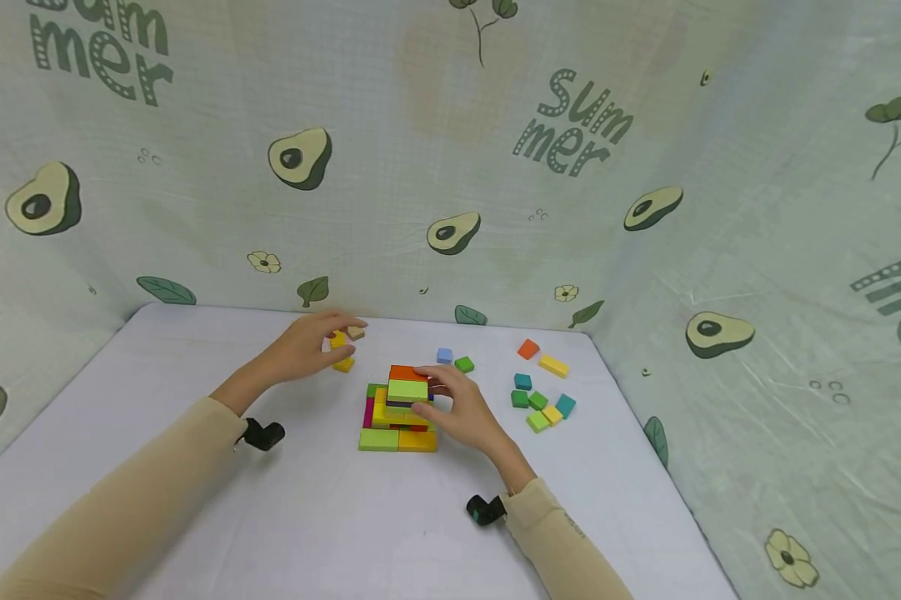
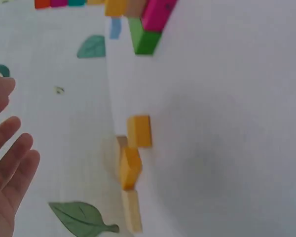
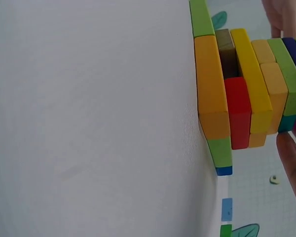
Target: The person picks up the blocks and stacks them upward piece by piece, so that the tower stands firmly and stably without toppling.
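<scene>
One stepped, smooth block tower (image 1: 399,413); right hand (image 1: 461,408) grips it, left hand (image 1: 302,346) spread.

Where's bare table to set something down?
Bare table lies in front of the block tower, between the left sleeve and right sleeve; left of the left sleeve; and right of the right sleeve, nearer than the loose blocks there. It is crowded among those blocks, at the tower, which the right hand touches, and around the yellow blocks by the left hand.
</scene>
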Tool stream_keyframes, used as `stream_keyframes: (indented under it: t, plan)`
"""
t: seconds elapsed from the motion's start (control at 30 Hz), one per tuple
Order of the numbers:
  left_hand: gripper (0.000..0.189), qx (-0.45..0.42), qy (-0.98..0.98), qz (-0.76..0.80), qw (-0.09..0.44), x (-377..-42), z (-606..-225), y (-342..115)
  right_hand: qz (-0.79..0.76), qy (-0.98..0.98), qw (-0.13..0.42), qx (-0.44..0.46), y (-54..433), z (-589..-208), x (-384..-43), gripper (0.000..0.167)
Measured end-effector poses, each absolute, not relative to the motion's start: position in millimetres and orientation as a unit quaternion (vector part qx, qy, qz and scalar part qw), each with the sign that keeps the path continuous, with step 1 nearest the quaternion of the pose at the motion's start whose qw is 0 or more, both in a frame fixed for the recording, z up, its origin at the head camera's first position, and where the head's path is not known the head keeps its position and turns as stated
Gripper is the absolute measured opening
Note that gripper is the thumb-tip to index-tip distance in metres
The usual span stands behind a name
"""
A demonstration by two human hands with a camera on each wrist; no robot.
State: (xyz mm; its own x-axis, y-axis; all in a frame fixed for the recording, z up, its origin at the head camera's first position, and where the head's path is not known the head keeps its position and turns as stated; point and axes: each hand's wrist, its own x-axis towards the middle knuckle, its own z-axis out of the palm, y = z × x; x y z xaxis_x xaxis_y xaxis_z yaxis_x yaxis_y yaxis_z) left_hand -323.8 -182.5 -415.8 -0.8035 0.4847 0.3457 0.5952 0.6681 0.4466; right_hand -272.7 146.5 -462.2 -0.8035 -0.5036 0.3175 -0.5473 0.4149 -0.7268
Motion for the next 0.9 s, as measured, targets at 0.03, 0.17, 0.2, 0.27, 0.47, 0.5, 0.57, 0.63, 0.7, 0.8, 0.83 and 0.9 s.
stream_keyframes:
  t: [0.03,0.17,0.2,0.27,0.47,0.5,0.57,0.63,0.7,0.8,0.83,0.9]
  plan:
    - [0.048,-0.285,-0.914,-0.272,0.092,-330.8,-418.4,-189.6,0.441,-0.841,0.025,0.313,146.3,-462.0,-272.6,0.057]
    - [0.051,-0.258,-0.933,-0.245,0.053,-354.0,-431.8,-210.1,0.441,-0.842,0.024,0.311,146.7,-462.4,-272.0,0.057]
    - [0.051,-0.255,-0.936,-0.239,0.041,-358.7,-436.0,-213.2,0.441,-0.841,0.025,0.312,147.1,-462.8,-271.9,0.057]
    - [0.051,-0.254,-0.940,-0.224,0.022,-366.6,-443.7,-217.8,0.441,-0.840,0.025,0.315,147.4,-463.3,-272.3,0.057]
    - [0.048,-0.257,-0.945,-0.201,-0.032,-384.1,-459.0,-219.2,0.441,-0.839,0.028,0.317,146.7,-463.9,-273.9,0.057]
    - [0.048,-0.257,-0.945,-0.198,-0.042,-385.9,-460.2,-218.4,0.442,-0.838,0.028,0.317,146.5,-464.2,-274.1,0.057]
    - [0.049,-0.257,-0.945,-0.193,-0.059,-388.7,-463.3,-217.0,0.446,-0.836,0.027,0.318,146.2,-465.0,-274.8,0.058]
    - [0.049,-0.258,-0.945,-0.187,-0.071,-390.4,-465.6,-216.5,0.449,-0.834,0.026,0.319,146.1,-466.0,-275.2,0.058]
    - [0.049,-0.260,-0.945,-0.180,-0.077,-390.9,-467.7,-216.4,0.450,-0.833,0.025,0.319,146.2,-466.9,-275.5,0.058]
    - [0.047,-0.269,-0.945,-0.173,-0.068,-391.0,-468.8,-216.3,0.448,-0.835,0.026,0.318,146.6,-466.7,-275.3,0.057]
    - [0.047,-0.273,-0.945,-0.169,-0.061,-390.6,-468.9,-216.4,0.446,-0.836,0.026,0.318,146.7,-466.4,-275.2,0.057]
    - [0.045,-0.283,-0.944,-0.163,-0.042,-390.1,-469.0,-216.3,0.444,-0.838,0.028,0.317,147.1,-465.6,-275.0,0.057]
